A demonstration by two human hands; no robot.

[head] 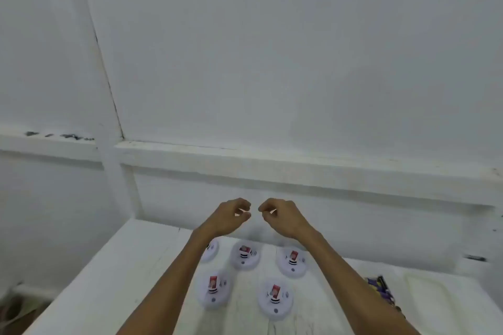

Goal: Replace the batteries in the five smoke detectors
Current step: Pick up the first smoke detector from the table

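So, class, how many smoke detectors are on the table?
5: back-left detector, partly behind the left forearm; back-middle detector; back-right detector; front-left detector; front-right detector.

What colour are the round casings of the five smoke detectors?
White; the round white plastic smoke detectors show best in the head view.

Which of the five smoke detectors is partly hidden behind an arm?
The smoke detector at the left end of the far row: the left forearm covers its left side, and no other one is overlapped.
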